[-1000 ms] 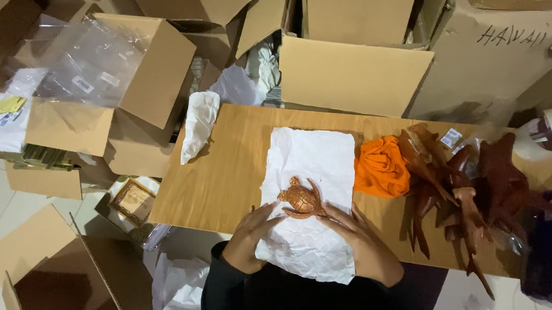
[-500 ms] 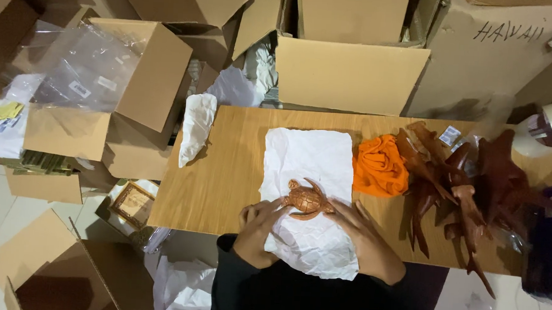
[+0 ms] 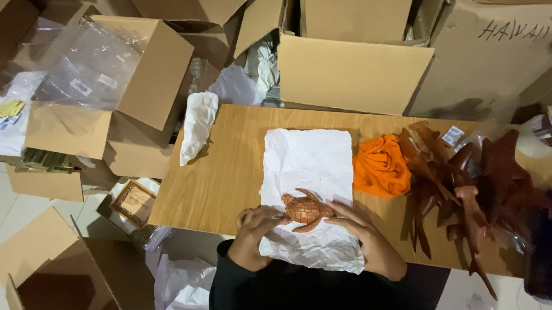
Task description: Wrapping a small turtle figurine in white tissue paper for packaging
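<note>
Wood table (image 3: 225, 171) w/ white paper (image 3: 310, 159), boxes (image 3: 354, 65) around, prob. storeroom.

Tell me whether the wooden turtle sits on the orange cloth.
No, the wooden turtle lies on the white paper, with the orange cloth off to its side.

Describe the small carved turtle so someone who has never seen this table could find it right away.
Start at the long wooden table ringed by cardboard boxes and find the crumpled sheet of white paper at its middle. On the paper's near end, between the left hand and right hand, lies the small reddish-brown carved wooden turtle. Unlike the darker, spiky wooden carvings piled to the right, it is rounded, with a patterned shell.
</note>
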